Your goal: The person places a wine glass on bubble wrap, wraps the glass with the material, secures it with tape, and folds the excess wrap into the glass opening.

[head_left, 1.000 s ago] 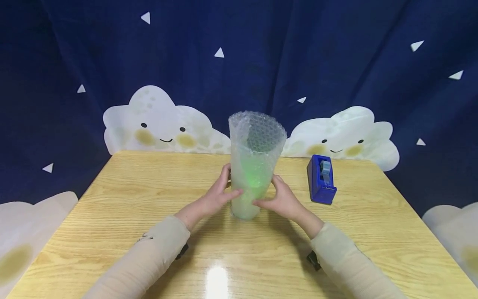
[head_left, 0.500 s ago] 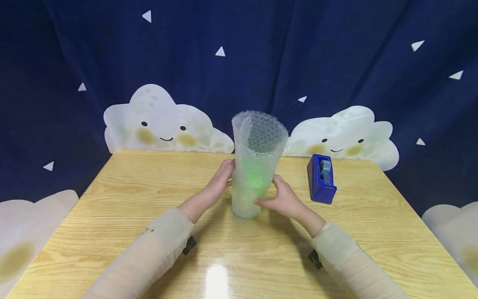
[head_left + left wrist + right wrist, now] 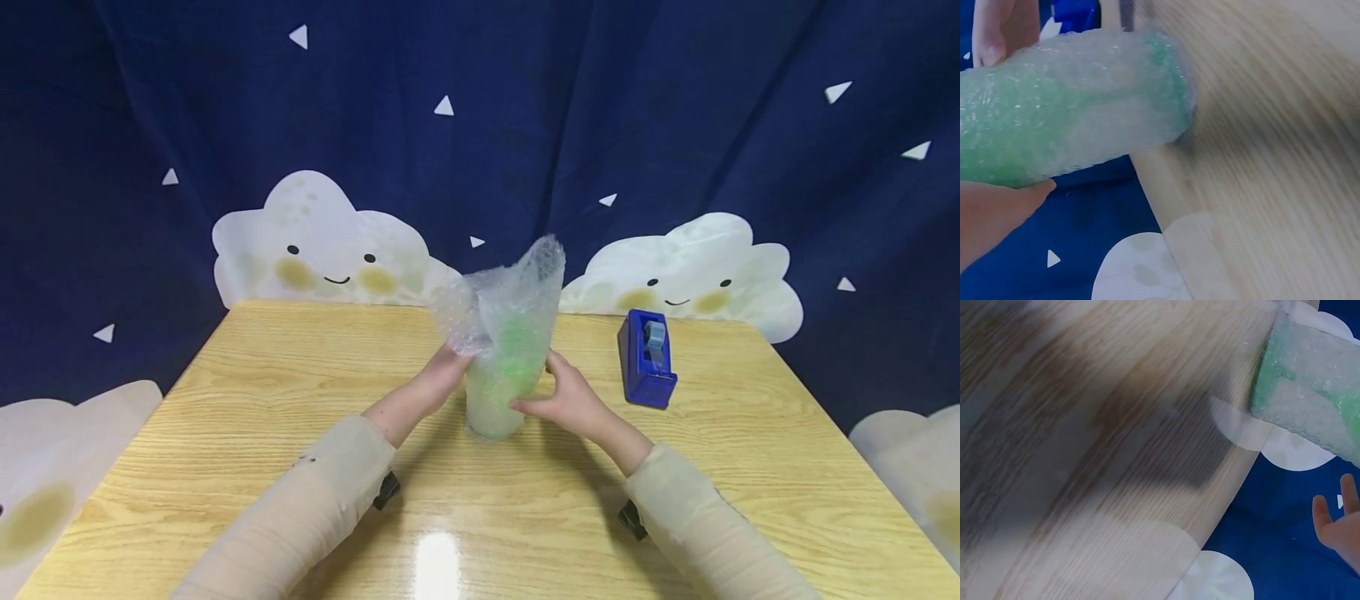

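Observation:
A bundle of bubble wrap (image 3: 510,367) with something green and whitish inside stands on the table near its middle; what the wrapped thing is stays hidden. Its loose top bends over toward the left, across my left hand (image 3: 435,383), whose fingers are mostly hidden by the film. In the left wrist view, a fingertip of that hand (image 3: 1004,209) lies right at the bundle's lower edge. My right hand (image 3: 566,400) holds the lower right side, thumb in front and fingers behind. The right wrist view has this hand (image 3: 1342,528) partly at the edge, below the bundle.
To the right on the wooden table (image 3: 300,358) sits a blue tape dispenser (image 3: 647,358) with a roll of clear tape. Behind the table's far edge hangs a dark blue curtain (image 3: 510,125) with white clouds and triangles.
The left thumb has left the front of the bundle. The bubble wrap's top, upright and open like a tube before, has bent down to the left. The right hand stays in place.

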`<action>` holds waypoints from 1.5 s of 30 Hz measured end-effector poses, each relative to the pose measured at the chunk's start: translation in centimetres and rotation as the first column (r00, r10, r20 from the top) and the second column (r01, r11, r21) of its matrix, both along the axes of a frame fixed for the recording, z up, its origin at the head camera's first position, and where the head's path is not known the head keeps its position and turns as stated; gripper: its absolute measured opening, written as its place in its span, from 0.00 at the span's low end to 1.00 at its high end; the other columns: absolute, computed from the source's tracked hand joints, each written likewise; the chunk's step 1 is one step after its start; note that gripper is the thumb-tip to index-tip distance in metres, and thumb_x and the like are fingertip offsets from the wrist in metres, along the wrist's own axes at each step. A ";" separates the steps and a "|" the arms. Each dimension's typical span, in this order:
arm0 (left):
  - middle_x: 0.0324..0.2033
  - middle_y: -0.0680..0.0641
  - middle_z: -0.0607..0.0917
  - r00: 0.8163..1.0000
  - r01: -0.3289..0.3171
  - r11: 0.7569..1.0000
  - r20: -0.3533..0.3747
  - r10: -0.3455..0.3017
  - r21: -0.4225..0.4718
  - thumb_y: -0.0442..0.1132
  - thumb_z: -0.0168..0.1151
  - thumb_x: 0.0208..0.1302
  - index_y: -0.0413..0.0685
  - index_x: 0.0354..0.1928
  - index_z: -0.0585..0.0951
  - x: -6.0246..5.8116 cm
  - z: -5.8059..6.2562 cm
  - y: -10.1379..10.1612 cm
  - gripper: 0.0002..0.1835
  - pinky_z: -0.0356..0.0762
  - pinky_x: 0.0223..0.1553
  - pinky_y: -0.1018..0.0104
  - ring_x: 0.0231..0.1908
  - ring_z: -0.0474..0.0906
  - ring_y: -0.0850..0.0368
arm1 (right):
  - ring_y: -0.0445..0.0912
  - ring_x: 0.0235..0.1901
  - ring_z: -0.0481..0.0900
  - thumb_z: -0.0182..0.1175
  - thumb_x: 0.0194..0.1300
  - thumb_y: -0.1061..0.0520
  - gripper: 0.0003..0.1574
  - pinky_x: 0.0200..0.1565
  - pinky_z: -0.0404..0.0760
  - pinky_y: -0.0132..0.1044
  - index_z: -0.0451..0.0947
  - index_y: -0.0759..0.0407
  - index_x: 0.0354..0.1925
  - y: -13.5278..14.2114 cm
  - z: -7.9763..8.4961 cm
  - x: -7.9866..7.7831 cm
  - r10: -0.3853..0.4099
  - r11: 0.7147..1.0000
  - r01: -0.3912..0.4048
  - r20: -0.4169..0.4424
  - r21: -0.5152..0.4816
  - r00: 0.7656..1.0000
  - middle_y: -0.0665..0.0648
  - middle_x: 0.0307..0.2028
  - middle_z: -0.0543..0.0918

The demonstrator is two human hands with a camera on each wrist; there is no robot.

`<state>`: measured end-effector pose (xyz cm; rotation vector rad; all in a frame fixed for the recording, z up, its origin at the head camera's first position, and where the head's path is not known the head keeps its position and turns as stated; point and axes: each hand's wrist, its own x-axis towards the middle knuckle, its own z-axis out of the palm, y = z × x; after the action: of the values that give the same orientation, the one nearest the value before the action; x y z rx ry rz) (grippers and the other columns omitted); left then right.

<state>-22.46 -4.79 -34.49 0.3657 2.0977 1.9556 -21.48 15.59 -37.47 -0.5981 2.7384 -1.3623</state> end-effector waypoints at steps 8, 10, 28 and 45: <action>0.70 0.43 0.59 0.995 -0.024 0.998 0.098 0.030 -0.061 0.42 0.48 0.63 0.48 0.72 0.53 -0.4 1.1 0.4 0.34 0.49 0.70 0.44 0.70 0.52 0.43 | 0.59 0.63 0.64 0.65 0.56 0.53 0.49 0.62 0.63 0.59 0.53 0.58 0.70 0.5 0.8 -0.3 0.104 0.993 -0.096 0.107 -0.074 0.989 0.63 0.64 0.67; 0.71 0.41 0.54 0.989 -0.049 0.994 0.133 0.062 -0.101 0.41 0.48 0.62 0.45 0.72 0.48 -0.4 1.4 0.5 0.38 0.48 0.69 0.43 0.71 0.49 0.42 | 0.60 0.66 0.58 0.58 0.61 0.53 0.46 0.65 0.58 0.60 0.50 0.60 0.71 0.8 1.4 -0.4 0.154 0.980 -0.125 0.194 -0.155 0.969 0.66 0.66 0.62; 0.72 0.40 0.52 0.975 -0.124 0.962 0.148 0.164 -0.243 0.35 0.45 0.60 0.40 0.72 0.49 -0.2 2.7 1.1 0.37 0.47 0.71 0.47 0.71 0.47 0.42 | 0.51 0.61 0.65 0.43 0.70 0.50 0.25 0.61 0.69 0.48 0.70 0.61 0.58 0.3 4.6 -0.9 0.101 0.940 0.034 0.372 -0.339 0.923 0.55 0.60 0.71; 0.69 0.40 0.61 0.982 -0.141 0.971 0.100 0.162 -0.192 0.35 0.45 0.62 0.41 0.70 0.56 -0.1 2.4 1.3 0.32 0.54 0.69 0.46 0.69 0.55 0.43 | 0.53 0.54 0.72 0.46 0.67 0.57 0.29 0.52 0.78 0.50 0.63 0.66 0.64 -2.4 6.2 -0.5 -0.210 0.945 0.277 0.328 -0.171 0.921 0.66 0.60 0.69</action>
<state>-22.57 -3.47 -32.04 0.0558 2.2662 1.7924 -21.93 13.23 -31.28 -0.0321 2.4954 -1.6574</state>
